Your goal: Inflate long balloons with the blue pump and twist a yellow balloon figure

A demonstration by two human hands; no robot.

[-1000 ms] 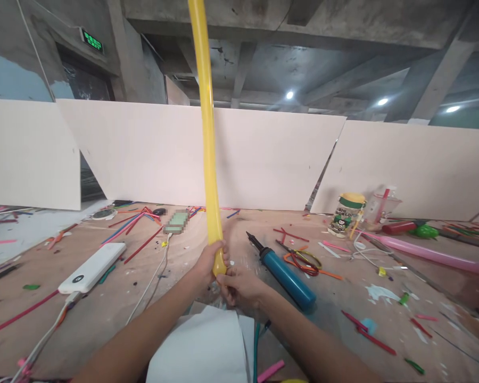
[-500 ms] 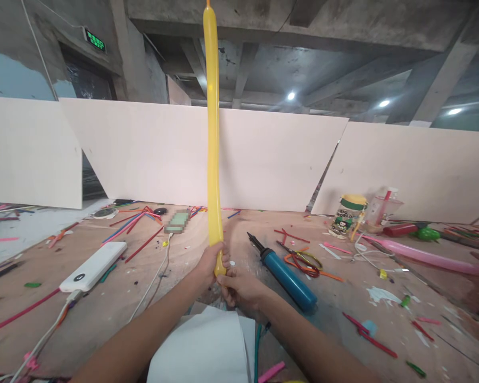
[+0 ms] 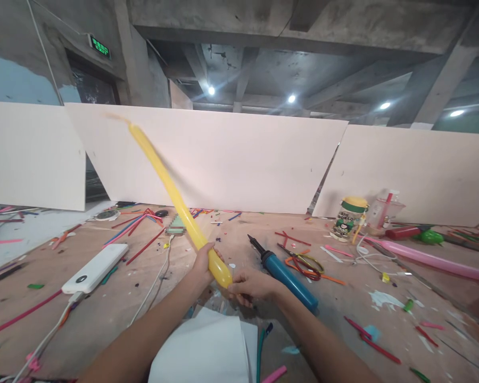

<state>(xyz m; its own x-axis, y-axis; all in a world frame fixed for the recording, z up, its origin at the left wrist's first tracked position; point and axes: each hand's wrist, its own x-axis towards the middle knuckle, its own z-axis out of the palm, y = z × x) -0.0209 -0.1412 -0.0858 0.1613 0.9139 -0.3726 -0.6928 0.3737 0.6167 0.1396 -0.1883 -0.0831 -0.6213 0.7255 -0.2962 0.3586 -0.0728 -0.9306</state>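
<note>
Balloon point(image 3: 177, 198), inflated except for a thin tail point(image 3: 120, 118) and without twists, slanting up-left above the tabletop point(image 3: 343, 300), wrapped near its lower end by the left hand point(image 3: 203, 263) and pinched at that end by the right hand point(image 3: 254, 285), impossible to confirm as knotted.

2 hands point(image 3: 204, 264) point(image 3: 256, 284), 1 ylw balloon point(image 3: 176, 198), 1 blu pump point(image 3: 290, 281).

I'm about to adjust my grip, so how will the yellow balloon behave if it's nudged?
The yellow balloon looks inflated, so it's probably very light for its size. Reaching out nearly straight beyond the left hand, it seems fairly stiff, though likely springy. Its taut, shiny skin suggests it could burst if squeezed hard.
</note>
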